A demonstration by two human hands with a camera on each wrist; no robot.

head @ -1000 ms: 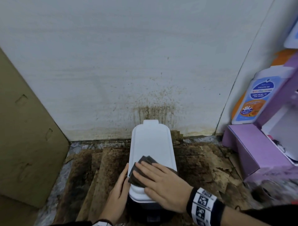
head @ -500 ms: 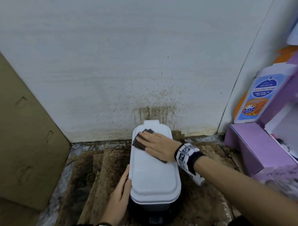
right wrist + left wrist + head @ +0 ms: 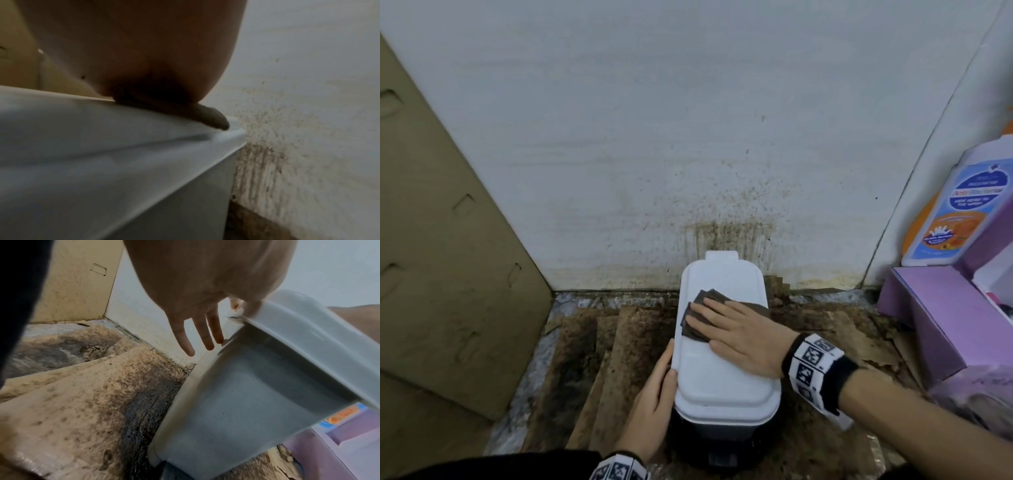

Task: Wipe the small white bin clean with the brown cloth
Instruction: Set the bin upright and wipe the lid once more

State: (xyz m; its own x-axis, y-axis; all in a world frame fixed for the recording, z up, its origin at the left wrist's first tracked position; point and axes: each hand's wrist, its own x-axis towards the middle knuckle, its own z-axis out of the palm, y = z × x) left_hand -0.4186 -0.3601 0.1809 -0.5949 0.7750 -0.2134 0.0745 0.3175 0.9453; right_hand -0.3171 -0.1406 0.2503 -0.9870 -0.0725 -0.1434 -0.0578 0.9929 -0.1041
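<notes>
The small white bin (image 3: pixel 726 383) stands on the floor against the wall with its lid closed. A folded brown cloth (image 3: pixel 697 320) lies on the far half of the lid. My right hand (image 3: pixel 736 330) presses flat on the cloth with straight fingers. In the right wrist view the palm (image 3: pixel 133 48) covers the cloth (image 3: pixel 205 118), which sits on the lid (image 3: pixel 82 123). My left hand (image 3: pixel 655 397) rests against the bin's left side. In the left wrist view its fingers (image 3: pixel 207 337) are straight along the bin wall (image 3: pixel 236 394), and the thumb touches the lid rim (image 3: pixel 308 340).
A cardboard sheet (image 3: pixel 448 257) leans at the left. Stained cardboard pieces (image 3: pixel 613 359) cover the floor around the bin. The wall (image 3: pixel 729 233) behind it is spattered brown. A purple box (image 3: pixel 935 318) and a soap bottle (image 3: pixel 955 212) stand at the right.
My right hand slid the cloth from the lid's near end to its far end, then back toward the middle. The left hand stayed on the bin's side.
</notes>
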